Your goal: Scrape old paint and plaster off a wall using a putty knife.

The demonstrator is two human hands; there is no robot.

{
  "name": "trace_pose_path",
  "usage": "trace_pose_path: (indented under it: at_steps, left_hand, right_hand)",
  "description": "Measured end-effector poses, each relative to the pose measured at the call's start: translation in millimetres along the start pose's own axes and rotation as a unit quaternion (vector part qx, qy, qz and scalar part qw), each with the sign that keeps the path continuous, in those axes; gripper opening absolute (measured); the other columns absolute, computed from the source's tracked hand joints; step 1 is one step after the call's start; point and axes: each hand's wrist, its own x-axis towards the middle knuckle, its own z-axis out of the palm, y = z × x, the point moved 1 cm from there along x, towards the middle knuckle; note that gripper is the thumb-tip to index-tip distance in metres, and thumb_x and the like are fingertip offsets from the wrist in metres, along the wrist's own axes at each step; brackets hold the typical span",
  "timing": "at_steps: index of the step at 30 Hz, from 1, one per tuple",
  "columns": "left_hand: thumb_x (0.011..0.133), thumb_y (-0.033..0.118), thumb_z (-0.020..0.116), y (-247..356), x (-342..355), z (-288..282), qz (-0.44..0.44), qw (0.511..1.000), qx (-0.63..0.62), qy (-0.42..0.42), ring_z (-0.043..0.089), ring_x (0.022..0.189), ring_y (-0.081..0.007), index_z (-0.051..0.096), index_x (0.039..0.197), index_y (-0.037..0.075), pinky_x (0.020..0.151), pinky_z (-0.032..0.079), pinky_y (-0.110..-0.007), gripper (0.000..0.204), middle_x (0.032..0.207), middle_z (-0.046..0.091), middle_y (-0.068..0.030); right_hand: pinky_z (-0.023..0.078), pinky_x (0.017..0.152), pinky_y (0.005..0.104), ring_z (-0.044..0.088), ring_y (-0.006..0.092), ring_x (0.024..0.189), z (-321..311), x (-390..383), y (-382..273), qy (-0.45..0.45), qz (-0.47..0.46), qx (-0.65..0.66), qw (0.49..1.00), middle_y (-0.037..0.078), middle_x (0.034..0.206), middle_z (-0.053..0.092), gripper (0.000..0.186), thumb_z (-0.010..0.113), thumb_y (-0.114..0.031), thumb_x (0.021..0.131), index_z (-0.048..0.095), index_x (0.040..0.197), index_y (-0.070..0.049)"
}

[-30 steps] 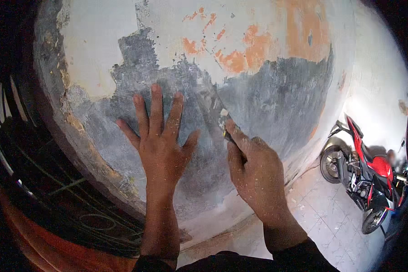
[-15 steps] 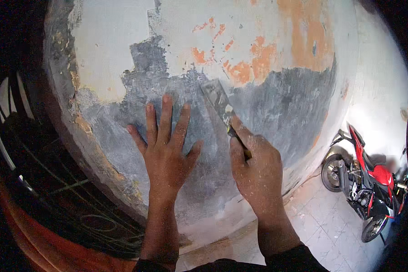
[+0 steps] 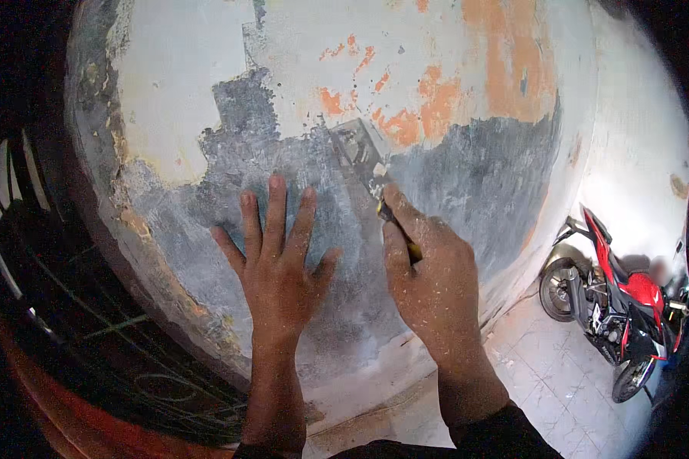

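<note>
A scraper (image 3: 357, 155) with a flat metal blade is in my right hand (image 3: 436, 279). My fingers are wrapped round its dark handle, the index finger stretched along it toward the blade. The blade lies tilted against the wall (image 3: 467, 180), its tip at the ragged border between pale paint and grey surface. White residue sticks to the blade. To the left of the scraper, my left hand (image 3: 279, 275) rests flat on the grey part with its fingers spread. Pale specks dot both hands. Above the blade, orange patches (image 3: 434, 99) show through the white paint (image 3: 172, 76).
At the right, a red and black motorcycle (image 3: 620, 294) stands on the pale tiled floor (image 3: 532, 367). Along the left lies a dark surface (image 3: 115, 329) with faint lines, beside a reddish-orange edge (image 3: 50, 409). The wall's left edge (image 3: 130, 222) is chipped and crumbling.
The scraper has slid up the wall, so its blade tip now meets the pale paint's border. My left hand sits slightly lower on the wall, still spread. The view has shifted a little.
</note>
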Motion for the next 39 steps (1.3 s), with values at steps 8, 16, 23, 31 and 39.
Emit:
trace_pose_path:
  at_steps: [8,16,23,31,39]
  left_hand:
    - [0.074,0.05,0.085,-1,-2,0,0.0,1.0,0.014,-0.009,0.015,0.16,-0.0377,0.049,0.156,0.029,0.122,-0.004,-0.071,0.091,0.172,0.027,-0.0056]
    - [0.077,0.052,0.082,-3,-2,0,0.012,1.0,0.022,0.001,0.016,0.159,-0.0388,0.05,0.155,0.027,0.122,-0.003,-0.071,0.088,0.172,0.027,-0.0075]
    - [0.079,0.054,0.08,-7,-4,-1,0.008,1.0,0.021,-0.007,0.014,0.16,-0.0383,0.05,0.155,0.026,0.122,-0.004,-0.071,0.087,0.172,0.027,-0.0076]
    - [0.079,0.053,0.082,-2,-2,0,0.001,1.0,0.01,-0.008,0.015,0.159,-0.0382,0.05,0.155,0.025,0.122,-0.004,-0.071,0.087,0.171,0.028,-0.0076]
    - [0.079,0.05,0.083,0,-3,-2,0.0,1.0,0.005,-0.011,0.016,0.159,-0.0384,0.05,0.155,0.025,0.122,-0.004,-0.071,0.087,0.172,0.028,-0.0072]
  right_hand:
    - [0.056,0.07,0.0516,0.067,0.04,0.077,-3,-20,5,-0.058,0.021,0.003,0.998,0.02,0.085,0.064,0.054,0.065,-0.019,0.097,0.055,0.15,-0.018]
    - [0.054,0.066,0.0453,0.066,0.036,0.073,8,-30,9,-0.041,0.011,-0.017,0.999,0.02,0.084,0.065,0.048,0.066,-0.012,0.096,0.061,0.144,-0.013]
    - [0.052,0.066,0.0422,0.065,0.0348,0.071,4,-22,0,-0.057,0.018,0.01,0.998,0.022,0.084,0.066,0.042,0.067,-0.008,0.097,0.065,0.139,-0.007]
    - [0.054,0.067,0.042,0.066,0.0362,0.07,0,-11,-1,-0.037,-0.014,0.034,0.999,0.023,0.083,0.066,0.041,0.067,-0.009,0.097,0.065,0.138,-0.006]
    - [0.052,0.065,0.0408,0.065,0.0351,0.069,4,-17,7,-0.042,-0.007,0.04,0.998,0.024,0.083,0.066,0.041,0.066,-0.009,0.097,0.065,0.138,-0.006]
